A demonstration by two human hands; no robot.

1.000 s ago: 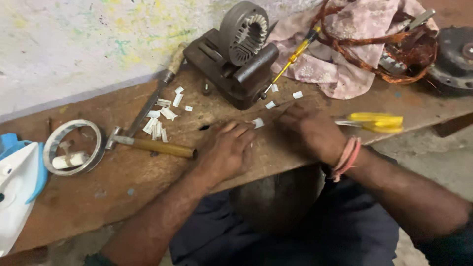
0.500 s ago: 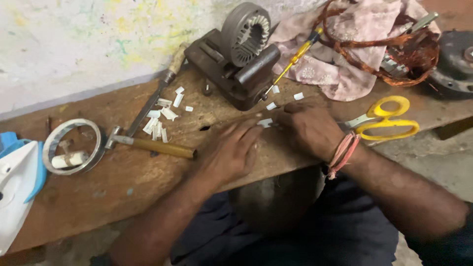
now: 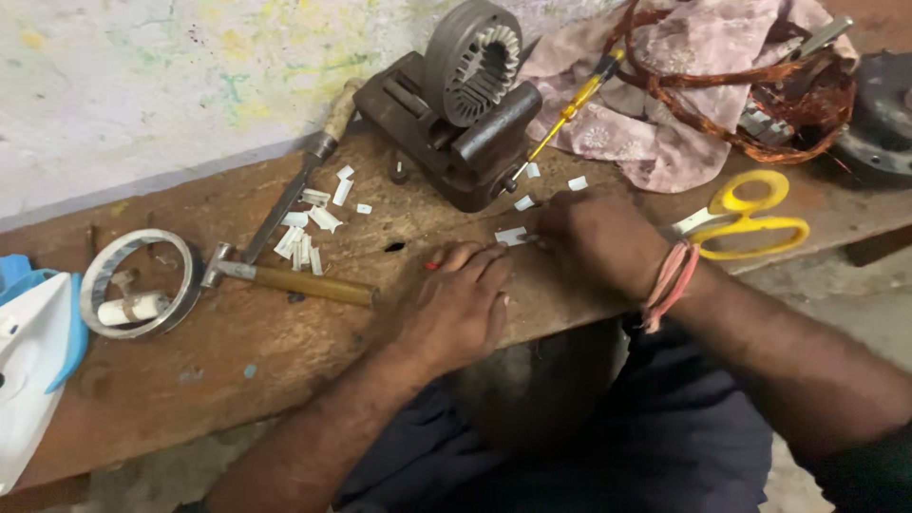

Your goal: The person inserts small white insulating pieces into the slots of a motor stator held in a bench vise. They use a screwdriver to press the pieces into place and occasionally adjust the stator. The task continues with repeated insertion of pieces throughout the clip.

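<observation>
Seen from the head camera, looking down at a worn wooden bench [image 3: 237,370] with a dark vise [image 3: 446,142] bolted near its far edge; every place below is given from that vise.

Just in front of the vise, the right hand [image 3: 598,242] pinches one end of a small white paper strip [image 3: 510,235] between curled fingertips. The strip lies flat on the wood. The left hand [image 3: 456,309] rests nearer the person, fingers bent and pressed down beside the strip; a red tip, perhaps a pen, shows at its index finger, but whether the hand grips it cannot be told.

The strip looks feather-light, thin and easily creased or torn, so it likely wants a gentle pinch at an edge or end.

A ribbed metal motor core [image 3: 472,62] sits clamped in the vise. Left of the vise lie a file [image 3: 294,185], cut paper scraps [image 3: 304,233], a hammer [image 3: 285,278] and a metal ring [image 3: 138,282]. Right of it lie yellow scissors [image 3: 746,223], a yellow screwdriver [image 3: 570,104], a floral cloth [image 3: 665,104] and tangled copper wire [image 3: 750,95].
</observation>
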